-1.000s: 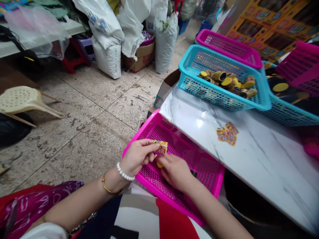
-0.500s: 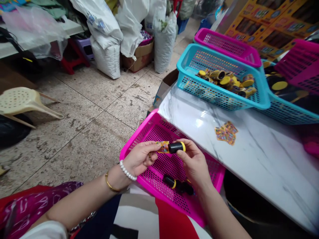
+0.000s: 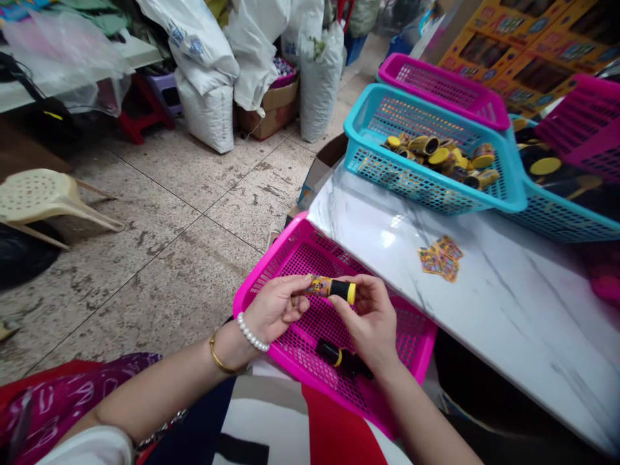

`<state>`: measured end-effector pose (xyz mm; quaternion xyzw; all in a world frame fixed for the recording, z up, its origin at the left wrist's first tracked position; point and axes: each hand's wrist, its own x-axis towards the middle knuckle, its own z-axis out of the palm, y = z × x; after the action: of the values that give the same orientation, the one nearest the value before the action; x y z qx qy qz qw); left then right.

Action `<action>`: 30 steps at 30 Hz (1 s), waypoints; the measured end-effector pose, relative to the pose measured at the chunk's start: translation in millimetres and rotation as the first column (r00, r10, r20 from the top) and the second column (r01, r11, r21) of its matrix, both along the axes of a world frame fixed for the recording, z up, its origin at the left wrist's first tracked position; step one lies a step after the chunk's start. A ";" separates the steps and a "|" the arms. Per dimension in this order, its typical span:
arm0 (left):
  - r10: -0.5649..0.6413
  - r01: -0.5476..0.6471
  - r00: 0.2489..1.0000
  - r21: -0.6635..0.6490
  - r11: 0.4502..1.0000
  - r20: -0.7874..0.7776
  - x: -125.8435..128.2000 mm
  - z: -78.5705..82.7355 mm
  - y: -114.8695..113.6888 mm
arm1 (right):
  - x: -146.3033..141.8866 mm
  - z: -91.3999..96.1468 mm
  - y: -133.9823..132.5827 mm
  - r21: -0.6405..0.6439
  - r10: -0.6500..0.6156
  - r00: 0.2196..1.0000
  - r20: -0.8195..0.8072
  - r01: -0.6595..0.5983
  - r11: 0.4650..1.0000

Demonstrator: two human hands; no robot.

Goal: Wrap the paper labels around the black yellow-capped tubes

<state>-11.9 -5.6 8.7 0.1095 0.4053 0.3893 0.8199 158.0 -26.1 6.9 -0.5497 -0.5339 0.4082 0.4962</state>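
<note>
Over the pink basket (image 3: 261,274), my right hand (image 3: 371,316) grips a small black cylindrical container (image 3: 340,290) with a yellow end. A printed yellow label sleeve (image 3: 320,285) now sits around the container's left part. My left hand (image 3: 278,303) pinches the sleeve's left end between thumb and fingers. Lower in the basket lie black containers (image 3: 329,352), one with a yellow band, partly hidden by my right forearm. On the marble-patterned table (image 3: 489,303), several flat printed labels (image 3: 440,258) lie in a small pile to the right.
A blue basket (image 3: 397,174) on the table holds several labelled containers (image 3: 438,156). Another blue basket (image 3: 566,206) and pink baskets (image 3: 445,84) stand beside and behind it. Yellow boxes (image 3: 523,58) are stacked at the back right. A cream stool (image 3: 36,190) and white sacks (image 3: 208,110) stand on the floor.
The container has moved left into the label sleeve, which now wraps part of its black body. My right hand has shifted slightly left; my left hand keeps its pinch.
</note>
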 end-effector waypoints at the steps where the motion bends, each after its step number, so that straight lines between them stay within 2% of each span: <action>1: -0.009 0.010 1.000 0.035 0.999 -0.030 0.2 1.1 -1.3 | 0.2 -0.7 -0.7 0.027 -0.010 1.000 0.016 0.009 1.000; 3: 0.008 0.004 0.994 0.112 0.994 -0.107 0.7 3.8 -3.6 | 0.8 -0.5 -1.8 0.053 -0.011 1.000 0.001 0.011 0.999; 7: 0.123 -0.068 0.966 0.238 0.969 -0.226 -0.8 10.1 -3.9 | -0.6 1.2 -3.8 0.066 0.012 0.997 -0.077 -0.007 0.998; 8: 0.103 -0.042 0.966 0.252 0.967 -0.235 -1.9 11.5 -3.0 | -1.5 1.1 -4.3 0.072 0.024 0.996 -0.081 -0.018 0.997; 11: -0.070 0.132 0.970 0.264 0.955 -0.233 -5.6 14.0 0.1 | -2.7 -0.3 -4.8 0.090 0.097 0.994 -0.051 -0.092 0.992; 13: -0.123 0.189 0.962 0.272 0.944 -0.245 -7.7 14.0 1.6 | -0.6 0.0 -4.0 0.089 0.165 0.986 0.014 -0.166 0.982; 16: -0.116 0.193 0.955 0.271 0.943 -0.273 -8.4 11.7 2.4 | 5.7 3.6 -2.4 0.080 0.222 0.961 0.166 -0.237 0.968; 21: -0.162 0.251 0.948 0.329 0.910 -0.274 -3.0 9.3 1.3 | 10.4 8.7 -0.8 0.163 0.199 0.914 0.354 -0.271 0.949; 27: -0.245 0.321 0.930 0.284 0.904 -0.274 -9.2 11.9 1.3 | 12.8 5.2 -0.9 0.261 0.165 0.907 0.388 -0.280 0.924; 30: -0.193 0.339 0.908 0.382 0.860 -0.372 -9.3 11.1 0.2 | 9.9 -1.7 -0.9 0.252 0.168 0.927 0.336 -0.260 0.932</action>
<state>-21.2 -5.4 19.7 0.4085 0.4156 0.3285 0.7433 167.9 -27.1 5.2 -0.4650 -0.7165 0.2860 0.4344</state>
